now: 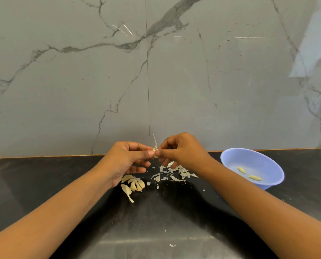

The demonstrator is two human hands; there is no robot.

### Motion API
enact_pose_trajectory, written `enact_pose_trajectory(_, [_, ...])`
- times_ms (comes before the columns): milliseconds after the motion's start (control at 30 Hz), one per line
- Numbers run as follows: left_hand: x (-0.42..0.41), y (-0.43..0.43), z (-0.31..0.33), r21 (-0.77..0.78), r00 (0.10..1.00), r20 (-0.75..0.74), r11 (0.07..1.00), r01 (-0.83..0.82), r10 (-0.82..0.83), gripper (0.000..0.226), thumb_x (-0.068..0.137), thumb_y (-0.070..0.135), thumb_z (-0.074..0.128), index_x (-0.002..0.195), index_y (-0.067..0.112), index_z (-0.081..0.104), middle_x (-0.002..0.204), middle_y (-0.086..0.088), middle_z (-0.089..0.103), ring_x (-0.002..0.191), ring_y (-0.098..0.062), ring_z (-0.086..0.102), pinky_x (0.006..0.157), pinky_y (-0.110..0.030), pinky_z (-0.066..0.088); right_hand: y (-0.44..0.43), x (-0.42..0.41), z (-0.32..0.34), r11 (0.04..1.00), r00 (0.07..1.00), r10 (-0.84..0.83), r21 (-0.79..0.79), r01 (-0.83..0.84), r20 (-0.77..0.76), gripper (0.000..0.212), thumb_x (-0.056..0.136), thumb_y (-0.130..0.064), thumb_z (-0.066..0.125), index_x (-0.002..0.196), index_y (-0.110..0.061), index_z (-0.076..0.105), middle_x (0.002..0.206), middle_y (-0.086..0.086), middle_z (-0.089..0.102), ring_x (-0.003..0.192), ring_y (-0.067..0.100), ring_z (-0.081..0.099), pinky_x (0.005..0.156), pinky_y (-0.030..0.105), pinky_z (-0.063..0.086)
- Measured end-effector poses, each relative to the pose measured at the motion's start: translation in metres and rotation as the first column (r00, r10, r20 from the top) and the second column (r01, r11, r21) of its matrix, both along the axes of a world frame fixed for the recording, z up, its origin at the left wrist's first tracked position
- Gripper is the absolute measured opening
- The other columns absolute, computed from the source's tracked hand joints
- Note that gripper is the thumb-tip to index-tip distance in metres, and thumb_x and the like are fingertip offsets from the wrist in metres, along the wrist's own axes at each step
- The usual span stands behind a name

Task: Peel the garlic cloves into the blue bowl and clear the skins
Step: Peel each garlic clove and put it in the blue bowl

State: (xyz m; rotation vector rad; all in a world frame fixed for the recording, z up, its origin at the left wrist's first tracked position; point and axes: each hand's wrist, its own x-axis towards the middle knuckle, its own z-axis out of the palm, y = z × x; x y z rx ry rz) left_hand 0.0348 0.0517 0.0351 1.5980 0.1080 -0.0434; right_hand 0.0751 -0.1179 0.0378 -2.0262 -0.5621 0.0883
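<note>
My left hand [129,159] and my right hand [182,152] meet above the black counter, both pinching one small garlic clove [155,152] between thumb and fingers. A thin strip of skin [154,140] sticks up from the clove. Below my left hand lies a cluster of unpeeled garlic cloves [134,184]. Loose garlic skins [172,173] are scattered on the counter under my right hand. The blue bowl [230,156] stands at the right and holds two peeled cloves [242,170].
The black counter [156,221] runs back to a grey marble wall [156,71]. A few tiny skin flakes [172,245] lie nearer to me on the counter.
</note>
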Motion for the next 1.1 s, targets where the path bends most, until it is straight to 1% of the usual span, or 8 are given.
enact_pose_trajectory(200, [0.000,-0.001,-0.001,0.032,0.999,0.044,0.999,-0.002,0.000,0.010,0.078,0.005,0.072,0.084,0.011,0.075,0.071,-0.004,0.072,0.058,-0.010,0.065,0.046,-0.019,0.053,0.004,-0.001,-0.001,0.989,0.989,-0.004,0.145,0.026,-0.150,0.014,0.090,-0.006,0.060,0.078,-0.007,0.069,0.065,0.007,0.068,0.057,0.014,0.067,0.053,0.020,0.054])
enact_pose_trajectory(400, [0.000,-0.002,-0.001,0.039,0.998,0.062,0.999,0.009,-0.011,0.011,0.078,0.004,0.071,0.085,0.011,0.075,0.070,-0.002,0.070,0.053,-0.007,0.060,0.042,-0.016,0.048,0.003,-0.001,-0.002,0.966,0.934,0.029,0.249,0.065,-0.356,0.015,0.091,-0.008,0.057,0.081,-0.006,0.068,0.063,0.006,0.066,0.052,0.012,0.063,0.052,0.022,0.053])
enact_pose_trajectory(533, [0.002,-0.001,-0.002,0.005,0.998,0.057,1.000,-0.001,0.001,0.012,0.078,0.004,0.070,0.086,0.012,0.075,0.071,-0.001,0.071,0.052,-0.006,0.060,0.041,-0.016,0.046,0.004,-0.001,-0.003,0.982,0.944,0.014,0.181,0.049,-0.331,0.012,0.092,-0.010,0.060,0.081,-0.009,0.066,0.066,0.004,0.066,0.055,0.010,0.062,0.050,0.021,0.053])
enact_pose_trajectory(700, [0.000,0.000,-0.001,0.007,0.998,0.067,1.000,0.012,-0.012,0.019,0.078,0.004,0.071,0.093,0.015,0.074,0.076,-0.002,0.073,0.052,-0.006,0.059,0.040,-0.015,0.045,0.000,0.001,-0.001,0.985,0.955,0.019,0.170,0.033,-0.295,0.002,0.088,-0.010,0.065,0.086,-0.010,0.066,0.074,0.004,0.067,0.061,0.010,0.064,0.051,0.022,0.053])
enact_pose_trajectory(767, [0.001,0.000,0.000,0.029,0.997,0.078,1.000,0.005,-0.007,0.024,0.078,0.005,0.072,0.098,0.016,0.072,0.081,-0.005,0.074,0.053,-0.007,0.059,0.040,-0.015,0.044,-0.004,0.002,0.003,0.983,0.944,0.053,0.181,0.007,-0.325,0.005,0.089,-0.008,0.064,0.093,-0.010,0.066,0.079,0.004,0.067,0.063,0.011,0.065,0.052,0.023,0.054])
enact_pose_trajectory(867, [0.000,0.000,0.000,0.126,0.994,0.111,0.992,-0.001,-0.013,0.026,0.078,0.006,0.073,0.102,0.015,0.067,0.076,-0.004,0.073,0.052,-0.008,0.059,0.040,-0.017,0.043,-0.007,0.002,0.007,0.974,0.918,0.111,0.223,-0.025,-0.381,0.010,0.092,-0.013,0.059,0.098,-0.012,0.067,0.085,0.006,0.068,0.068,0.013,0.066,0.054,0.025,0.054])
enact_pose_trajectory(1000, [-0.001,-0.002,-0.001,0.270,0.985,0.169,0.963,-0.003,-0.045,0.024,0.080,0.009,0.074,0.100,0.016,0.062,0.069,-0.003,0.072,0.054,-0.010,0.062,0.042,-0.020,0.044,-0.003,-0.001,0.002,0.973,0.940,0.128,0.222,-0.058,-0.315,0.005,0.086,-0.014,0.068,0.090,-0.010,0.068,0.077,0.003,0.068,0.066,0.011,0.066,0.056,0.024,0.056])
enact_pose_trajectory(1100, [0.000,-0.002,-0.002,0.232,0.979,0.204,0.972,-0.021,-0.028,0.020,0.082,0.010,0.072,0.100,0.013,0.063,0.074,-0.005,0.072,0.060,-0.013,0.065,0.046,-0.022,0.049,-0.003,0.001,-0.001,0.953,0.944,0.119,0.303,-0.021,-0.308,0.006,0.084,-0.007,0.068,0.089,-0.005,0.068,0.072,0.003,0.070,0.062,0.010,0.067,0.057,0.021,0.056])
